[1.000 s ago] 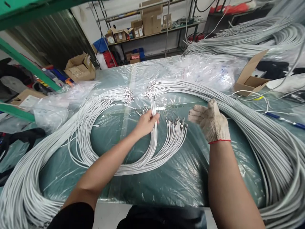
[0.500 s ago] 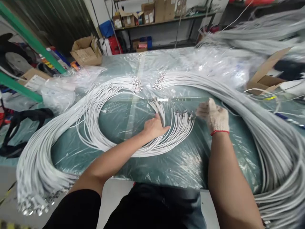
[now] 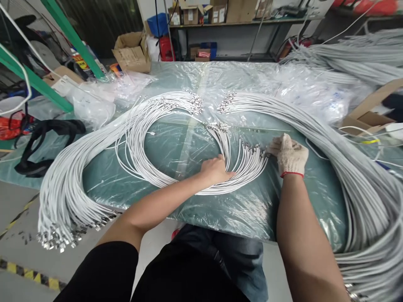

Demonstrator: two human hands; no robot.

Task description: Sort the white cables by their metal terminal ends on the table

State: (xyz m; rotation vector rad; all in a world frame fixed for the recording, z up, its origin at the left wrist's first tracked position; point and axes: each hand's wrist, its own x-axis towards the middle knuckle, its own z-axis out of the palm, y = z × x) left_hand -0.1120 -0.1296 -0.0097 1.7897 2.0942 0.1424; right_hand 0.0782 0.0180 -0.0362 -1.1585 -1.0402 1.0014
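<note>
A coiled bundle of white cables with small metal connectors at its ends lies on the plastic-covered table. My bare left hand is closed over the front right of this coil, its thumb pointing right across the cables. To the right, the fanned cable ends point up and away. My right hand wears a white knitted glove with a red cuff. It is beside those ends, fingers curled and pinched together towards the connectors; what is between its fingertips is hidden.
Large bundles of white cables lie left and right of the coil, the left one overhanging the table edge. Clear plastic bags and an open cardboard box are at the back right. A black strap lies at the left.
The view has shifted, so the table appears further right and slightly higher. Both hands keep nearly the same places at the coil and at its cable ends.
</note>
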